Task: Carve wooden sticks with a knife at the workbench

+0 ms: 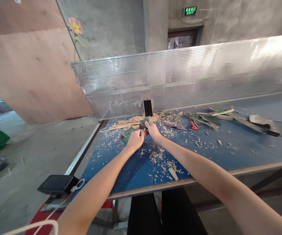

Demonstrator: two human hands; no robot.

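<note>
My left hand (pixel 136 138) and my right hand (pixel 153 132) meet above the blue table, close together. Between them is a small green and brown leaf-like piece (pixel 145 122). My right fingers are closed on its side, and my left fingers pinch at its lower end, where a short pale bit shows. My fingers partly cover it, so its full shape is hidden. Beside my left hand, a flat green piece (pixel 126 135) lies on the table among wood shavings (pixel 155 156).
A phone (pixel 148 108) leans against the perforated metal screen (pixel 131 76). To the right lie red-handled pliers or cutters (pixel 194 125), a thin dark stick (pixel 172 126) and bamboo strips (pixel 222 112). A pale wood chip (pixel 173 173) rests near the front edge. A black device (pixel 57 184) stands at lower left.
</note>
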